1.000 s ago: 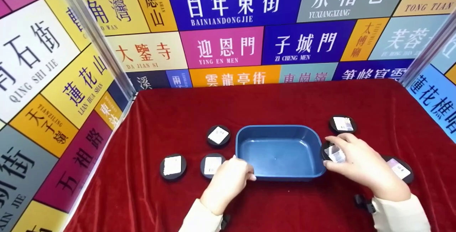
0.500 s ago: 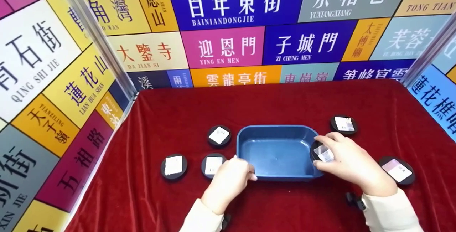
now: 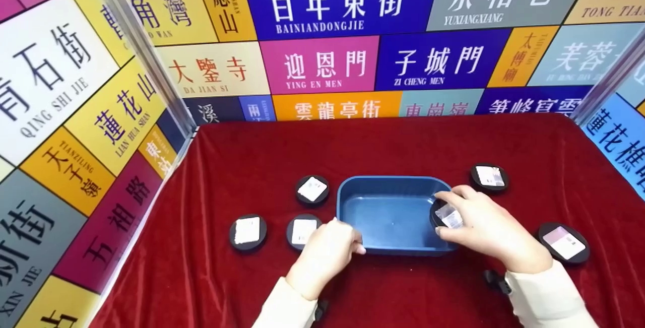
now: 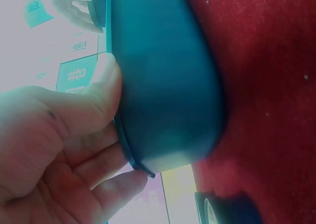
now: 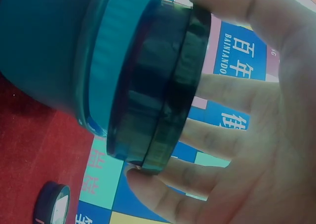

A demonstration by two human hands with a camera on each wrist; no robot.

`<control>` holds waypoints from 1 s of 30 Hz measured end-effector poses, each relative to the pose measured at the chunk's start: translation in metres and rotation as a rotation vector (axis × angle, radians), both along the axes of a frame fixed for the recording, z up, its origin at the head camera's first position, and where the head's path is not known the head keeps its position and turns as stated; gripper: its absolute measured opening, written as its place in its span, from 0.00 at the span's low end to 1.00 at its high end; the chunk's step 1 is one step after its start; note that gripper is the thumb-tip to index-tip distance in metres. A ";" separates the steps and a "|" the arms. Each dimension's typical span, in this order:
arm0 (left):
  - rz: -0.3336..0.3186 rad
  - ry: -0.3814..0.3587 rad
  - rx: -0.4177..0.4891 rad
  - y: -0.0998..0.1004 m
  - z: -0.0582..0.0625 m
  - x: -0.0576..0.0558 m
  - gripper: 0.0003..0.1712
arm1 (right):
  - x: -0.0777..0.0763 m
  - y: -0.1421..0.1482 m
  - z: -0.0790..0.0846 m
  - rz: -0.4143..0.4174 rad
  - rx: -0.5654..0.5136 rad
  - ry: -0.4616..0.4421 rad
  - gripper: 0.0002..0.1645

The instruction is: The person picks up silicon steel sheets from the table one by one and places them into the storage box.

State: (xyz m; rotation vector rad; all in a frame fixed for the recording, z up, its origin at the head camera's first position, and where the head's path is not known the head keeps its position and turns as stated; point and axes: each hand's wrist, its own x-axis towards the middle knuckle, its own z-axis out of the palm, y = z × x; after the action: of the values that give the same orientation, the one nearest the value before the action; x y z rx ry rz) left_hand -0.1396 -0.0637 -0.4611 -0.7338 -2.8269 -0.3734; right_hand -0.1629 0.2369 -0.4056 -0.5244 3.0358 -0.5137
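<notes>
A blue rectangular plastic bin [image 3: 385, 219] sits on the red cloth, open side up. At its near left corner my left hand [image 3: 325, 255] pinches the rim, the thumb [image 4: 106, 83] on the outer wall and the fingers on the inner side. My right hand [image 3: 486, 227] grips a round black lidded container [image 5: 155, 85] by its edge, thumb and fingers on opposite sides. That container, with a white label [image 3: 448, 216] on its face, is held over the bin's right end, at about rim height. In the right wrist view it is tilted beside the bin wall [image 5: 49, 46].
Left of the bin lie three similar black containers [image 3: 248, 232], one partly behind my left hand. Two more rest on the right, one farther back [image 3: 489, 177] and one beside my right forearm [image 3: 563, 242]. Printed panels [image 3: 322, 63] stand around the table's back and sides.
My right hand has carried the round black container left, from beside the bin's right edge to over its right end. The left hand keeps its hold on the rim.
</notes>
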 end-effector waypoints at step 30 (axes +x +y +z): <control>0.001 0.011 -0.008 -0.001 0.000 0.000 0.15 | -0.018 -0.028 0.003 0.099 0.002 0.012 0.38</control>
State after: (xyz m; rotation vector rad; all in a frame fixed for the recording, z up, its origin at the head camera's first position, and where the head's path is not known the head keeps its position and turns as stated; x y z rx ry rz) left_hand -0.1392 -0.0645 -0.4612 -0.7332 -2.8196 -0.3570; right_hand -0.1810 0.2092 -0.4022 -0.6767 3.0023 -0.5042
